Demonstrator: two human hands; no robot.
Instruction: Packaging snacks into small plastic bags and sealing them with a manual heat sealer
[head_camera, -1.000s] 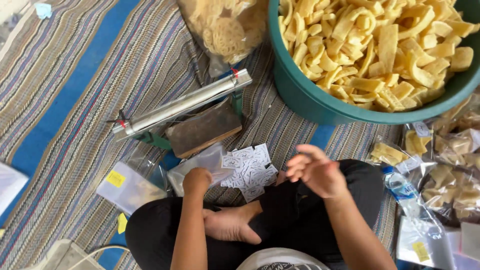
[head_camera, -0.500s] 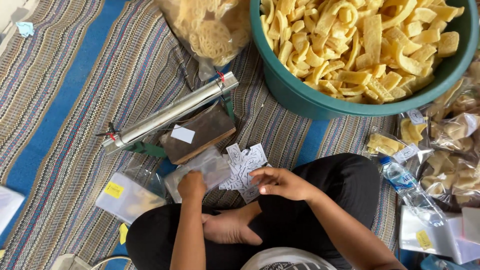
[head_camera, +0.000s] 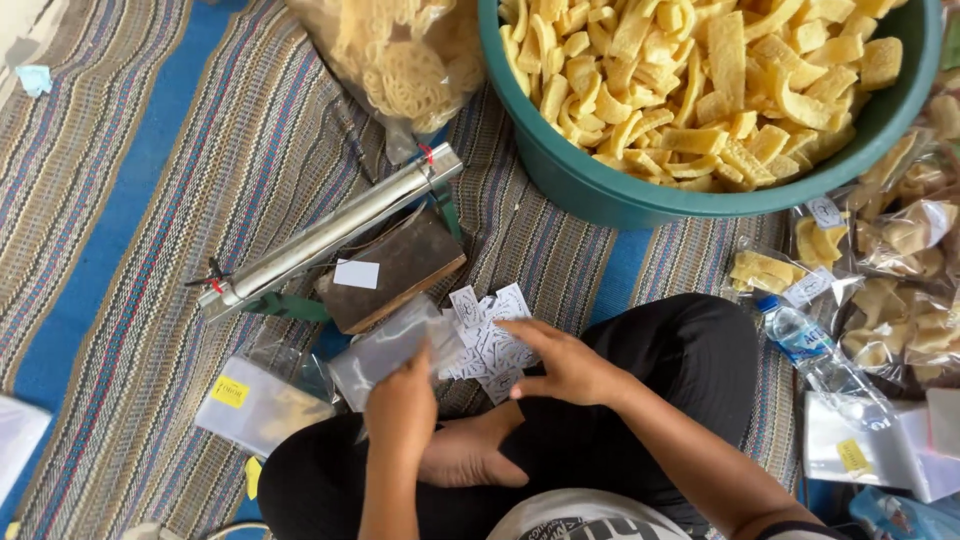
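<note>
My left hand (head_camera: 402, 408) grips a stack of clear plastic bags (head_camera: 385, 348) lying on the striped mat in front of my crossed legs. My right hand (head_camera: 562, 362) reaches over a scattered pile of small white paper labels (head_camera: 492, 336), fingers spread and touching them. One white label (head_camera: 356, 273) lies on the brown block (head_camera: 400, 262) of a bag sealer with a long metal bar (head_camera: 325, 230). A large green tub (head_camera: 620, 195) full of yellow crackers stands at the top right.
A plastic bag of round lattice crackers (head_camera: 405, 60) sits at the top. Filled sealed cracker packets (head_camera: 890, 280) pile at the right, beside a small water bottle (head_camera: 810, 350). Empty labelled bags (head_camera: 255, 400) lie at the left on the striped mat (head_camera: 150, 200).
My right hand came down from mid-air onto the label pile. A white label appeared on the sealer's brown block. My left hand lifted slightly with the clear bags.
</note>
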